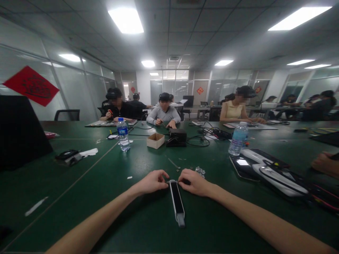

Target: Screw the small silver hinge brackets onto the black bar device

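Observation:
A long narrow black device with a white rim (177, 201) lies lengthwise on the green table (127, 211) in front of me. My left hand (152, 181) and my right hand (194, 182) meet at its far end, fingers curled and pinching there. What the fingertips grip is too small to make out. Small screws and metal parts (200, 171) lie just beyond my right hand.
Two water bottles (123, 134) (238, 138), a small cardboard box (155, 140), a black box with cables (177, 137), white-and-black devices on a tray (267, 169) at right. Another person's hand (324, 164) at the right edge. Several people sit at the far side.

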A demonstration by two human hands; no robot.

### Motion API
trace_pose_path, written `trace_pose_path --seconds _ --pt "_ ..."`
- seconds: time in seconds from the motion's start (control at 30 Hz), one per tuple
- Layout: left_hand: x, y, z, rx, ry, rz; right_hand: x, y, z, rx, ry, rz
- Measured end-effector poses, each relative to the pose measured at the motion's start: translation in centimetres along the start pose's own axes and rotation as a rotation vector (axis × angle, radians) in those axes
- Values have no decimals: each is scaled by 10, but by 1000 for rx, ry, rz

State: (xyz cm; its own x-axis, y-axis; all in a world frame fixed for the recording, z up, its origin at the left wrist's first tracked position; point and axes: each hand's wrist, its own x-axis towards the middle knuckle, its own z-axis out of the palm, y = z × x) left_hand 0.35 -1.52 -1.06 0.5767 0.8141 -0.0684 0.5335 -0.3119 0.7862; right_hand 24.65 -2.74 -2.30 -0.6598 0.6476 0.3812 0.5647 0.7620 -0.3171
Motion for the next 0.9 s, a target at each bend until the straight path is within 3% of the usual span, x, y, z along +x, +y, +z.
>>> trace_pose_path --seconds 0.23,0.63,0.9 --pt "-4 6 2 -215 -37 -82 -1 1 -1 -15 -23 -3" --pt "-3 -4 -4 -295 -90 29 0 -3 -2 -55 -10 -30" --pt "-4 0 -8 -217 -83 42 0 -7 -7 -49 -25 -18"
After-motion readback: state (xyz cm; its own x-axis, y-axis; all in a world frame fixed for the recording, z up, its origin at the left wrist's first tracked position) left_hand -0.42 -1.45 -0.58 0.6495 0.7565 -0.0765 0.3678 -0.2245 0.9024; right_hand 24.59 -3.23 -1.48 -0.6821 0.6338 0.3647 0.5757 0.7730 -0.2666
